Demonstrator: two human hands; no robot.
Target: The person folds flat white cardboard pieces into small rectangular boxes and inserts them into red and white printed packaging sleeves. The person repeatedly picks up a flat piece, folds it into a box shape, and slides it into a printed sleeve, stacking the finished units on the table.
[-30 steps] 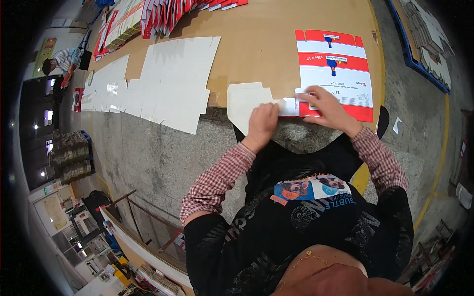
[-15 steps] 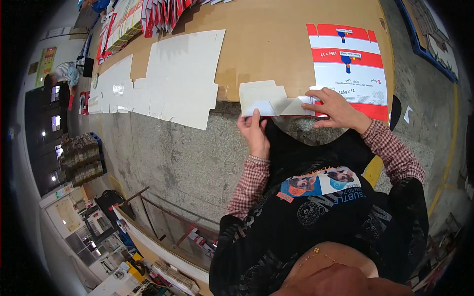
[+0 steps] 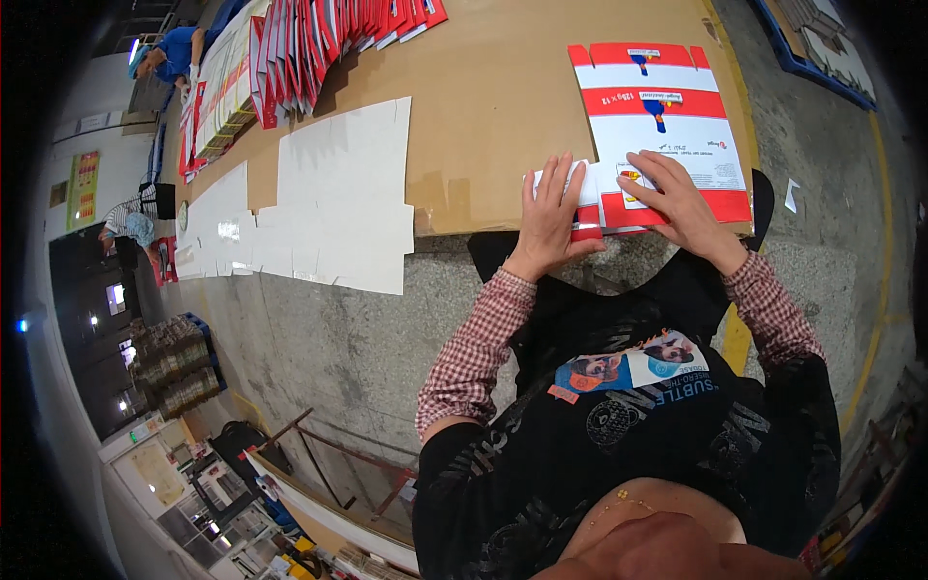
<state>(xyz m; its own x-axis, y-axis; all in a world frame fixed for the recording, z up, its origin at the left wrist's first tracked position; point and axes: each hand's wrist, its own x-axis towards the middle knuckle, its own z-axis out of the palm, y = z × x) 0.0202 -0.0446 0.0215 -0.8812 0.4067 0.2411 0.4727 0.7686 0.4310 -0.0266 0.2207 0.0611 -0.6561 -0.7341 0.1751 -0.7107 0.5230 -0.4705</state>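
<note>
On the table (image 3: 474, 126), left hand (image 3: 548, 220) and right hand (image 3: 684, 211) rest unclenched fingers (image 3: 554, 184) across a part-folded carton (image 3: 667, 133), best creased evenly.

Floor (image 3: 333, 353), grey, mottled, spreading across the centre; yellow line (image 3: 885, 271) running along its right. Worktop (image 3: 493, 116), brown, occupying the upper middle. Wall (image 3: 118, 164), pale, curving at left. Windows (image 3: 116, 299), small, glowing against darkness. Metal rail (image 3: 286, 429) standing lower left.

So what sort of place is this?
Probably a carton-folding workshop: a partly folded carton blank and white card sheets lie on the worktable, with stacked goods on the floor beyond.
</note>
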